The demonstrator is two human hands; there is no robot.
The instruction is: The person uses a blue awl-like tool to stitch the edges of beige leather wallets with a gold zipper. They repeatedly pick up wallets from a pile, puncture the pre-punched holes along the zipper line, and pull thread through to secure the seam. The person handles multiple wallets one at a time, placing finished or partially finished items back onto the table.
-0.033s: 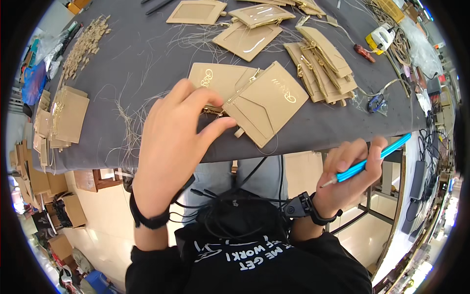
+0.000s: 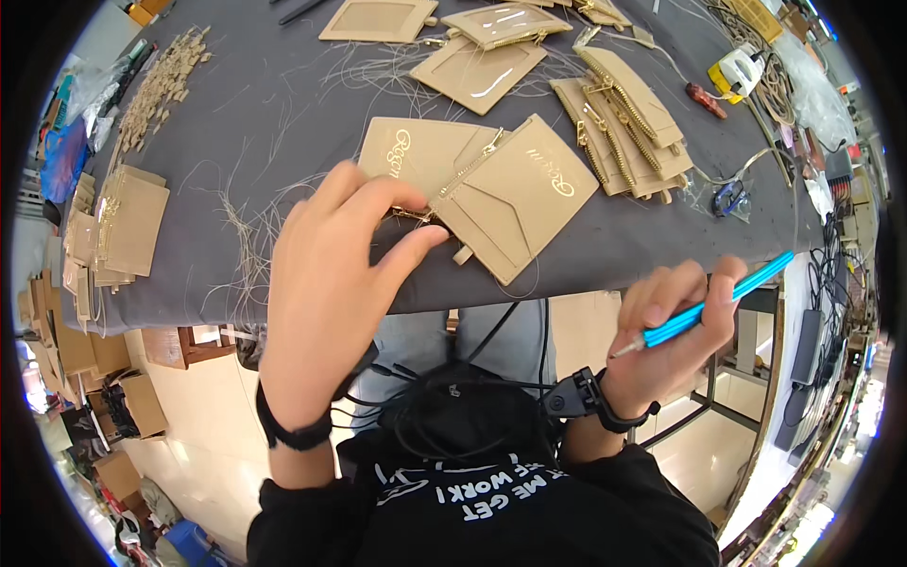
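A beige card wallet (image 2: 520, 203) with a gold zip, stitched slanted pockets and gold lettering lies tilted near the table's front edge. It overlaps a second beige wallet (image 2: 425, 142) behind its left side. My left hand (image 2: 326, 274) is at the wallet's left corner, thumb and index finger apart, with nothing visible between them; its other fingers are partly hidden. Off the table edge to the right, my right hand (image 2: 675, 326) grips a bright blue pen-like tool (image 2: 675, 326), its pale pointed tip directed down and left.
A pile of zipped beige wallets (image 2: 628, 132) lies right of centre, and window-fronted ones (image 2: 480, 76) lie farther back. More wallets (image 2: 134, 222) are stacked at the left, below beige scraps (image 2: 165, 90). Loose threads, a red-handled tool (image 2: 704, 101) and blue snips (image 2: 728, 198) are on the dark tabletop.
My left hand has shifted slightly left, its thumb tip drawing back a little from the wallet. The right hand with the blue pen-like tool has barely moved.
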